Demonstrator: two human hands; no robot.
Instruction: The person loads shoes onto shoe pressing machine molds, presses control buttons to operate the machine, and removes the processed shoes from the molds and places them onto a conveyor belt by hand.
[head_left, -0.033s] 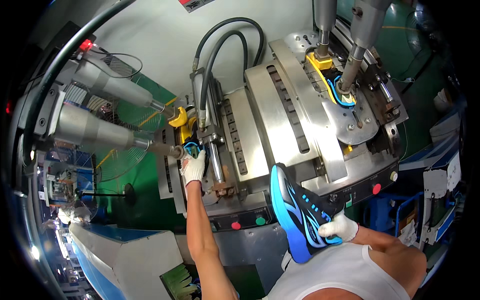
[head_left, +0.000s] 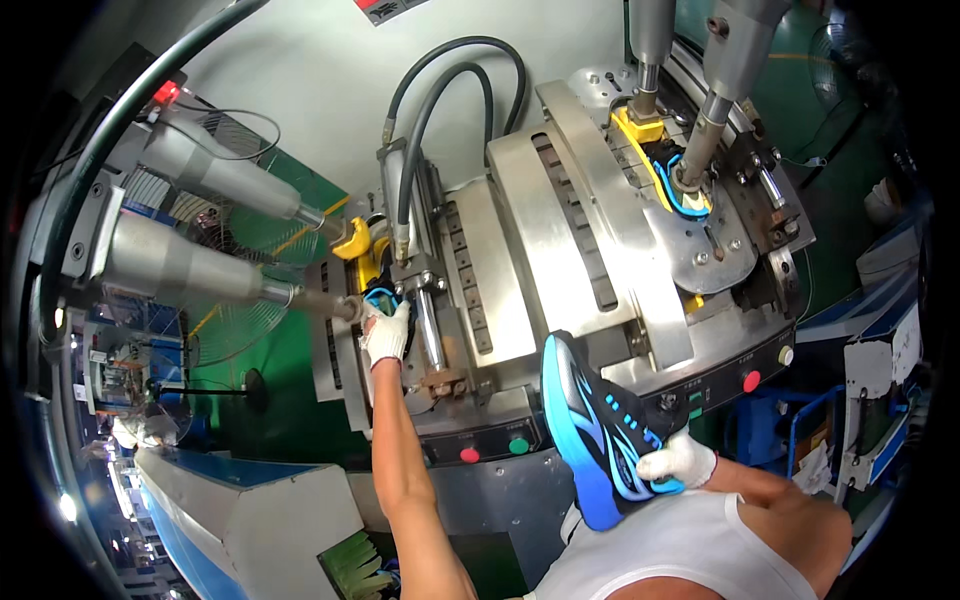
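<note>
My right hand (head_left: 682, 460), in a white glove, grips a black sneaker (head_left: 603, 430) by its heel end. The sneaker has a thick blue-to-purple sole and is tilted with its toe up, in front of the steel machine (head_left: 545, 230). My gloved left hand (head_left: 386, 338) reaches into the machine's left station and closes on the rear of a blue-edged shoe (head_left: 381, 297), largely hidden by the press parts and the hand. Next to that shoe is a yellow pad (head_left: 353, 240). At the right station, another blue-edged shoe (head_left: 690, 207) sits beneath a metal press rod (head_left: 704, 140).
Thick press cylinders (head_left: 190, 255) slant in from the left. Black hoses (head_left: 455, 75) arch over the middle. Red (head_left: 750, 382) and green (head_left: 518, 446) buttons line the front panel. A floor fan (head_left: 245, 310) stands at left, and a blue crate (head_left: 765, 430) at lower right.
</note>
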